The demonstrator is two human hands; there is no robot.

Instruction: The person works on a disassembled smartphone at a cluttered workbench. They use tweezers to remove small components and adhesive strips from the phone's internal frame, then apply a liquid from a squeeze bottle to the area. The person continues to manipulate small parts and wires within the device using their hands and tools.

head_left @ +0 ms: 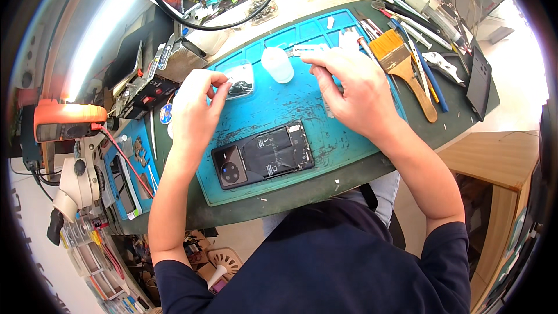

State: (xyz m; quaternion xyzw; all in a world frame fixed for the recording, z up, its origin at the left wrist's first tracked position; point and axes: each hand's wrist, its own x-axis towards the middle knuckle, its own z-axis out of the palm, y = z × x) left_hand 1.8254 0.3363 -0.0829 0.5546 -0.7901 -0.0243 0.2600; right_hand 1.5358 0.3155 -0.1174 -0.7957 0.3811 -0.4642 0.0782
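Note:
A phone with its back cover off (272,154) lies on the blue work mat (349,139), its battery and inner parts showing. My left hand (199,100) hovers left of it, thumb and forefinger pinched together; whatever may be between them is too small to make out. Beside those fingertips stands a clear plastic tub (249,72) holding small dark parts. My right hand (356,90) is raised over the mat's right half, forefinger reaching left and thumb apart from it, with nothing visible in it. A white plastic bottle (278,65) stands between my hands.
A wide brush (402,65), pens and other hand tools crowd the right side. A dark phone back cover (480,81) rests at the right table edge. An orange multimeter (70,121) with a red lead stands left. A black cable loop (203,25) hangs across the top.

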